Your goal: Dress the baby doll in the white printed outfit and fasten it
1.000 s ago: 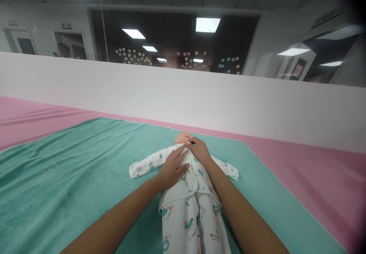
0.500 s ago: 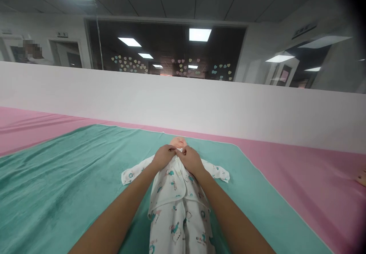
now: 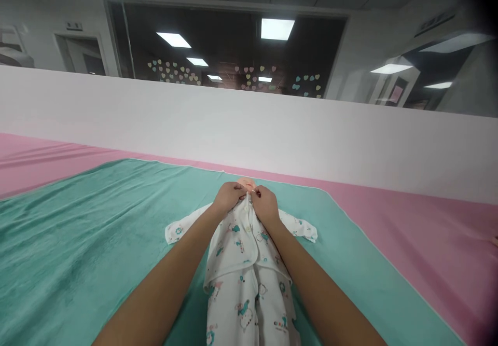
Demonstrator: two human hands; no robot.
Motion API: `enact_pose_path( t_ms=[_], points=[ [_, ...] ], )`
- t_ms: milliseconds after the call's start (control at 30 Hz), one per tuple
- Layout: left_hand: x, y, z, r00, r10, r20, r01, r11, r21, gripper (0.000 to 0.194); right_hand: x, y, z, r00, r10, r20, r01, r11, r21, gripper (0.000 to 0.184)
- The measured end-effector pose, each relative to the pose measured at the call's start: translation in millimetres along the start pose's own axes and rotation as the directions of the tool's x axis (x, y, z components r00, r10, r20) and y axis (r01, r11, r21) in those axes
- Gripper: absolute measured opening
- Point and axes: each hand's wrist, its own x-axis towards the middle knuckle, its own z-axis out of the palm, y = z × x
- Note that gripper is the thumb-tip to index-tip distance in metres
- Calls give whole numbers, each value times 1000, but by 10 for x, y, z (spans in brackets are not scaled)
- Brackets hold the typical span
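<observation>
A baby doll (image 3: 246, 182) lies on its back, dressed in a white printed baby shirt (image 3: 238, 247) and matching pants (image 3: 243, 309). Both its sleeves stretch out sideways. At the neck of the shirt, my left hand (image 3: 229, 196) pinches the collar on one side. My right hand (image 3: 265, 203) has its fingers closed on the collar's other side, a small gap away. Buttons run down the shirt front below my hands. The hands cover part of the doll's chin and neck.
Under the doll spreads a green blanket (image 3: 116, 232) over a pink sheet (image 3: 408, 216). A white low wall (image 3: 233, 123) stands behind, with a dark window (image 3: 218, 45) beyond. Part of another person's hand (image 3: 495, 239) shows at the right edge.
My hands have drawn slightly apart at the collar; before, their fingertips met. The view has tilted down a little. The person behind the wall at far left has mostly left the view.
</observation>
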Motion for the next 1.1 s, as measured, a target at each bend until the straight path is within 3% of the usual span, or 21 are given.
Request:
enact_pose_path(
  t_ms=[133,300,633,867,1100],
  points=[
    [-22,15,30,999,-48,3,48,996,-75,18,-40,-40,-42,996,41,-74,-24,975,221,22],
    [-15,-31,22,995,-95,32,98,983,-157,19,-28,16,-28,996,88,4,-81,905,417,21],
    [10,-87,55,992,-115,44,122,964,-236,15,-76,228,-4,991,40,129,-113,766,633,23],
    [7,-113,43,991,-107,81,124,961,-247,19,-97,251,-7,988,51,146,-138,720,680,27],
    [-18,-82,37,991,-113,72,124,977,-174,19,-127,146,-59,994,-33,101,-34,807,590,20]
  ],
)
